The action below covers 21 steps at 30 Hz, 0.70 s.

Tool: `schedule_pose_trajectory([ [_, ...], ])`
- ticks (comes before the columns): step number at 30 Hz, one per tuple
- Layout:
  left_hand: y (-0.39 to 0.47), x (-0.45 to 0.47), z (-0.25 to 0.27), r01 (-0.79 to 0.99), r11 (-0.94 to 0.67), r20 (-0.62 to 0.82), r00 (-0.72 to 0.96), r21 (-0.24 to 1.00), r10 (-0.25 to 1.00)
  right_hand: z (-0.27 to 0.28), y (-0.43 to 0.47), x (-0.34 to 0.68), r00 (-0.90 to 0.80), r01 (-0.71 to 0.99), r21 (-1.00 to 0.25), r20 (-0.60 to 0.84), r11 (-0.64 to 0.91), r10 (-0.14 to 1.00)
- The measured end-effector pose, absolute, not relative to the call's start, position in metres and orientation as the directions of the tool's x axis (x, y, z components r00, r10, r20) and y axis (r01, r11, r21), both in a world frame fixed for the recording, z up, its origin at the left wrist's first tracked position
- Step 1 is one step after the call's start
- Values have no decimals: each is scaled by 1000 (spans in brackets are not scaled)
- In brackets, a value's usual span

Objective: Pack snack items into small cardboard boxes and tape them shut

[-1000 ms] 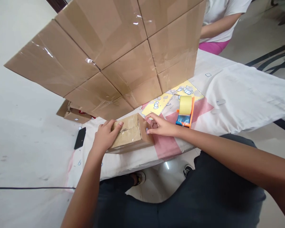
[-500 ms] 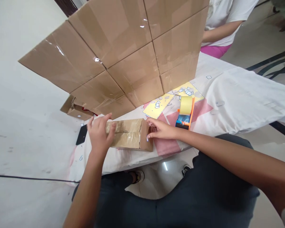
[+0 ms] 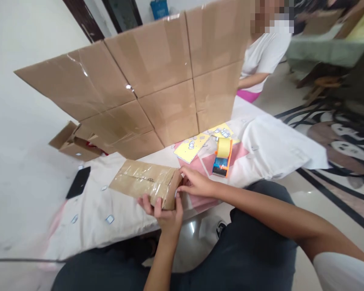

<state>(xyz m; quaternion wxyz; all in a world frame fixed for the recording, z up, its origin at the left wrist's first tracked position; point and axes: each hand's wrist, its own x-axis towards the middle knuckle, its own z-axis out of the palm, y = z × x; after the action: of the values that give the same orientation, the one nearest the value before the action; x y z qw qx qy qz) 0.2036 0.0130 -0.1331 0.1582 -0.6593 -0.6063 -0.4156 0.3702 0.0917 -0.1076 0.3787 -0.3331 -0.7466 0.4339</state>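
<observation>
A small cardboard box [image 3: 139,176], with shiny clear tape over its top seam, lies near the front edge of the cloth-covered table. My left hand [image 3: 166,212] is closed on the box's near right corner, fingertips on its top and side. At the box's right end, my right hand [image 3: 194,182] grips the edge between bent fingers and thumb; part of its fingers is hidden. Right of that hand, a tape dispenser [image 3: 222,157] with an orange frame and a yellowish roll rests on the cloth.
A tall stack of taped cardboard boxes [image 3: 166,105] stands behind the small box. An opened carton [image 3: 75,147] and a black phone [image 3: 79,182] are at left. Behind the stack at right sits a person in a white shirt [image 3: 262,56]. The table cloth [image 3: 273,141] hangs at right.
My left hand has come down from above the box's left part onto its near right corner. The box now sits tilted differently, and the view has shifted. My right hand stays at the box's end.
</observation>
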Motion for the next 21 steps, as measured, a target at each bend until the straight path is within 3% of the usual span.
schedule_pose_trajectory([
  [9,22,189,-130,825,-461,824,-10,326,566,-112,80,361,-395,258,-888,262,380,881],
  [15,21,185,-126,814,-484,832,0,322,554,-109,66,356,-344,303,-824,375,480,861],
  [21,18,226,-103,804,-478,873,-100,353,477,-49,31,400,-249,278,-765,527,581,813],
])
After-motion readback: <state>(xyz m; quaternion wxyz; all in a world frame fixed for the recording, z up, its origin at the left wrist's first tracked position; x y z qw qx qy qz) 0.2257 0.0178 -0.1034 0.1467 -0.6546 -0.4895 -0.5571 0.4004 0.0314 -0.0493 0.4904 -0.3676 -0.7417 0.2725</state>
